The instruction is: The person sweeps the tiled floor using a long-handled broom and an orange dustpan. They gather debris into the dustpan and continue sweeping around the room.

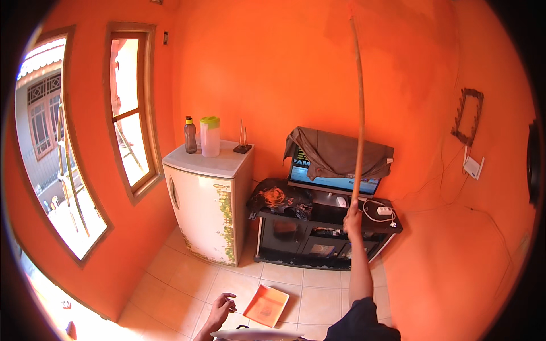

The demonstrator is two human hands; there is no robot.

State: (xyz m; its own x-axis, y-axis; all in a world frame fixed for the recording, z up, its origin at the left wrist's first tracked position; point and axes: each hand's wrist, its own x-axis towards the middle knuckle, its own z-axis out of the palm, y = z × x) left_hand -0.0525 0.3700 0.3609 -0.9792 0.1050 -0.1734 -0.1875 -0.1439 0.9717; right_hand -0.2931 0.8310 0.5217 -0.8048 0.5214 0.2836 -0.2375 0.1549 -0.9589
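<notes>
My right hand (352, 221) is closed around the lower part of a long wooden pole (360, 113), arm stretched out ahead. The pole rises almost upright against the orange wall (244, 68); whatever is on its orange top end blends with the wall and cannot be made out. Low and in front of me, my left hand (223, 307) hangs with loosely bent fingers, apart from one another and holding nothing. Just right of it, a shallow paint tray (266, 307) with orange paint in it lies on the tiled floor (185, 278).
Ahead stands a black TV cabinet (284, 241) with a television (335, 181) under a brown cloth (341, 153). Black plastic with orange stains (278, 198) lies on it, beside a white power strip (384, 211). Left of it, a fridge (199, 210) carries a bottle (190, 136) and a pitcher (210, 139).
</notes>
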